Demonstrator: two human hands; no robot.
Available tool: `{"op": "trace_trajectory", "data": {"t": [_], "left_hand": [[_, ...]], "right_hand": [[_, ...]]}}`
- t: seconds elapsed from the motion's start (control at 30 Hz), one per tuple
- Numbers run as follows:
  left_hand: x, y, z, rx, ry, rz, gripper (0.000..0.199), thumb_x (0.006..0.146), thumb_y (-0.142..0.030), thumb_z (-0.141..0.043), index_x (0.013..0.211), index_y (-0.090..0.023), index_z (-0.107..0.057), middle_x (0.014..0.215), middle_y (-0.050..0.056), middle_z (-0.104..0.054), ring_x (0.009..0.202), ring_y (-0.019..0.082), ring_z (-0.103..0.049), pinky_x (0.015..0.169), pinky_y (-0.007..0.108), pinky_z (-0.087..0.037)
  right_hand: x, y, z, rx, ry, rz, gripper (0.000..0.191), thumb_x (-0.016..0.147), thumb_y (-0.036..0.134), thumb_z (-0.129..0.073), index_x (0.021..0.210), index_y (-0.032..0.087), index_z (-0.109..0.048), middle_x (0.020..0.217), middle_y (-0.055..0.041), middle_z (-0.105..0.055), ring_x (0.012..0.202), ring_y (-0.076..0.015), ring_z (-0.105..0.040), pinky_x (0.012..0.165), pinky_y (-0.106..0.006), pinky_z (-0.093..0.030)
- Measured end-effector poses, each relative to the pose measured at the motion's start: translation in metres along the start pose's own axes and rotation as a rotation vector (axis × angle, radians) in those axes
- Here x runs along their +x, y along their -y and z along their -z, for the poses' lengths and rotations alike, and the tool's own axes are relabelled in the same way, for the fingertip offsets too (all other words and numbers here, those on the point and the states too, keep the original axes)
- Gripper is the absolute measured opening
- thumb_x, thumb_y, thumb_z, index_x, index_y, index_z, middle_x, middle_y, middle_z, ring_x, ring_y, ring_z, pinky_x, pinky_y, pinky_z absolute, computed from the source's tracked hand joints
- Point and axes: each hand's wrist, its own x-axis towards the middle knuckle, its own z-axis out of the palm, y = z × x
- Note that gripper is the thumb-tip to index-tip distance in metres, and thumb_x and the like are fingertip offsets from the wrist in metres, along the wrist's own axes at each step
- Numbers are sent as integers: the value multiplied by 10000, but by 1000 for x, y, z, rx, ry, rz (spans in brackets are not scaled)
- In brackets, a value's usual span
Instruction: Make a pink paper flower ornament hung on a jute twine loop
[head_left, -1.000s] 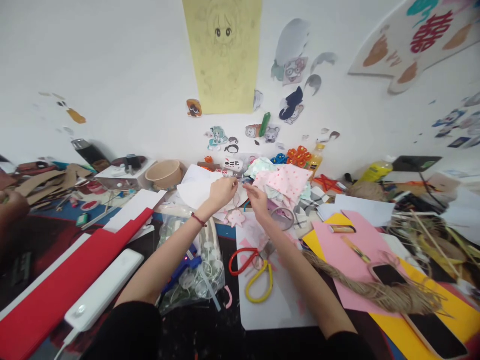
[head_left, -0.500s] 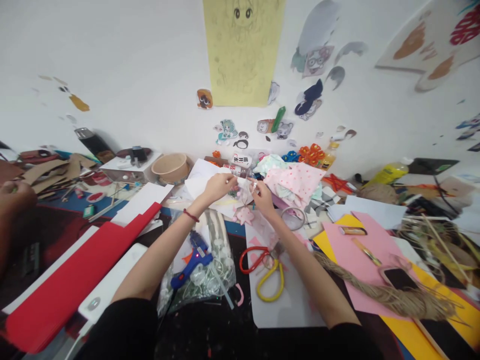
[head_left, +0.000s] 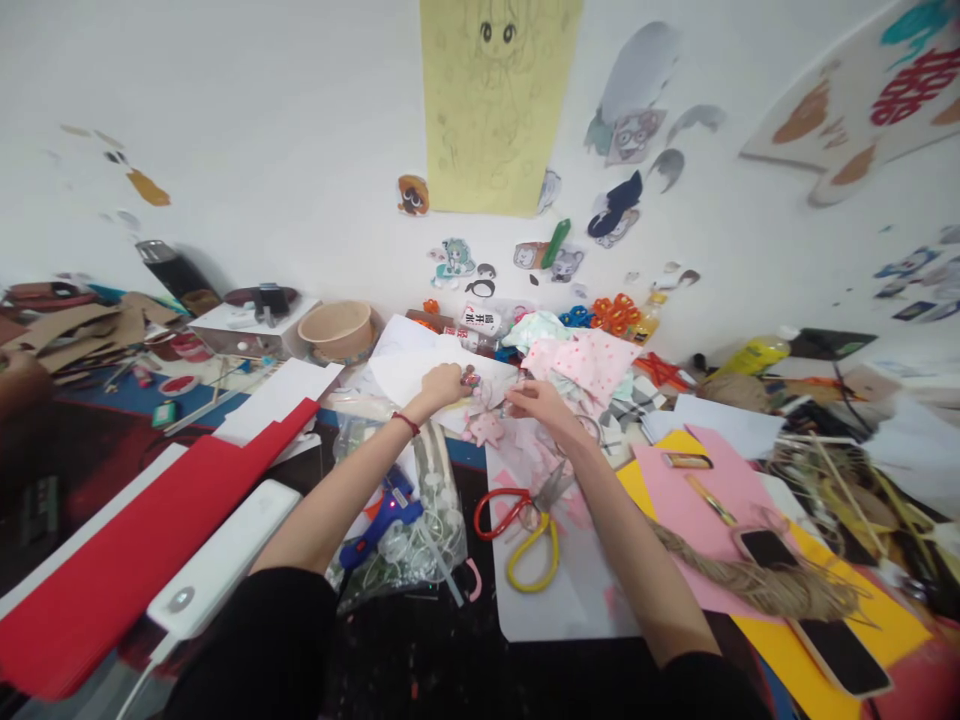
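My left hand (head_left: 444, 386), with a dark red bracelet at its wrist, is closed over white paper (head_left: 405, 370). A small multicoloured thing (head_left: 470, 377) shows at its fingertips, too small to name. Close by on the right, my right hand (head_left: 540, 403) has its fingers bent together towards the thumb; whatever they hold is too small to make out. Between and just below the hands lies a pink star-shaped piece (head_left: 485, 428). Red-and-yellow-handled scissors (head_left: 534, 578) lie open on a pale sheet (head_left: 559, 610) under my right forearm.
A blue glue gun (head_left: 386, 525) rests on a clear plastic bag (head_left: 435, 555) under my left forearm. Left of it are a white power bank (head_left: 225, 560) and red card (head_left: 150, 560). Twine (head_left: 780, 585) and pink paper (head_left: 712, 560) lie right. Another person's hand (head_left: 22, 385) is far left.
My left hand has turned into a closer curl and lowered slightly. My right hand has shifted right and down, its back now more in view. The camera has moved a little.
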Motion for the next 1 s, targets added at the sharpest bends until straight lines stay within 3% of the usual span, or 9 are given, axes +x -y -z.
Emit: {"op": "trace_trajectory", "data": {"t": [0.3,0.4,0.47,0.53,0.63,0.73,0.83,0.93,1.0], "left_hand": [[-64,-27,66,-476,-164,-463,444,1056,-368,-386,1465,-217,-471,1429,111,-601,1212,205,-634,975,335,-541],[-97,-53,79,-575,-180,-620,698,899,-377,-687,1522,-240,-402,1527,117,-528,1232,211,-634,959,289,-529],[-115,-73,81,-676,-234,-676,635,829,-357,-761,1407,-193,-553,1386,118,-655,1099,210,-690,889,292,-533],[-129,-90,80,-738,-233,-681,346,913,-350,-648,1192,-149,-693,1054,89,-787,898,174,-725,790,276,-538],[-144,-107,76,-848,-231,-652,270,951,-327,-565,1044,-129,-724,817,64,-784,759,150,-725,690,252,-536],[-155,-116,70,-961,-194,-619,282,940,-335,-571,1050,-115,-707,819,80,-784,731,154,-735,612,239,-527],[-165,-122,64,-1016,-119,-588,300,952,-351,-555,1077,-112,-687,885,107,-789,814,173,-755,654,253,-562],[-174,-121,61,-995,-50,-566,330,946,-346,-568,1179,-121,-632,1031,136,-775,886,185,-754,754,296,-595],[-181,-115,59,-873,-199,-536,439,917,-344,-617,1297,-139,-539,1203,161,-714,918,193,-735,764,324,-597]], "right_hand": [[-18,131,-15,81,32,243,234,768,328,-818,726,144,-679,715,-57,-759,623,-127,-725,613,-210,-576],[-47,161,-23,33,64,340,253,808,322,-794,694,143,-656,686,-55,-741,580,-125,-704,568,-212,-545],[-68,165,-23,-43,83,470,318,842,384,-762,666,146,-646,679,-42,-717,565,-108,-672,561,-213,-522],[-88,154,-17,-112,19,575,391,893,493,-670,705,151,-682,745,-47,-717,660,-125,-692,637,-241,-540],[-115,107,-2,-18,-368,626,350,890,551,-636,930,212,-717,1065,-64,-731,1068,-204,-692,885,-307,-558],[-140,45,4,140,-267,455,538,828,652,-657,1232,300,-616,1271,-93,-695,1129,-262,-693,884,-402,-593],[-156,-5,-5,204,-90,364,584,767,751,-648,1104,274,-669,1125,-120,-755,990,-319,-746,828,-516,-619],[-158,-27,-14,284,-107,354,451,768,656,-725,1024,289,-673,1130,-78,-751,964,-282,-745,887,-531,-613],[-155,-32,-12,322,-173,367,401,762,579,-772,1014,283,-675,1114,-62,-744,971,-259,-733,903,-516,-616]]}}
